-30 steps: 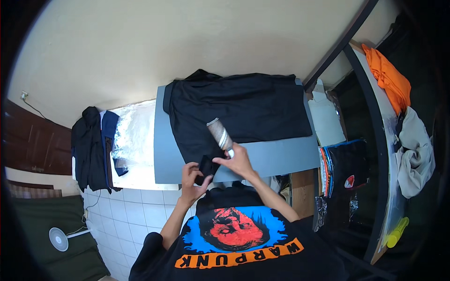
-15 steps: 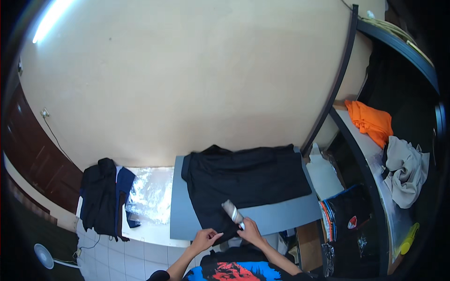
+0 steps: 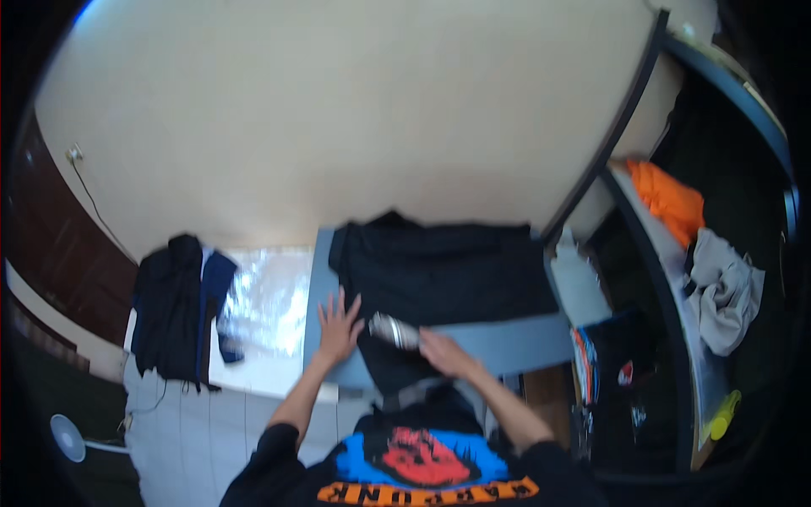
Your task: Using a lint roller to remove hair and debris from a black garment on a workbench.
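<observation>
A black garment lies spread over a grey board, with a narrower part, seemingly a sleeve, reaching toward me. My left hand is open, fingers spread, at the garment's left edge over the board. In my right hand, closed round its handle end, is a lint roller with a greyish, white-banded roll. The roller lies over the near part of the garment, its head pointing left toward my left hand. Slight blur hides whether it touches the cloth.
Left of the board, a clear plastic sheet and dark folded clothes lie on a white table. At the right, a dark-framed shelf holds orange cloth and a grey garment. A stack of dark packed clothes sits below.
My left hand has let go of the near cloth and moved up and left, fingers now spread. The roller has swung to point more leftward. The whole view has shifted.
</observation>
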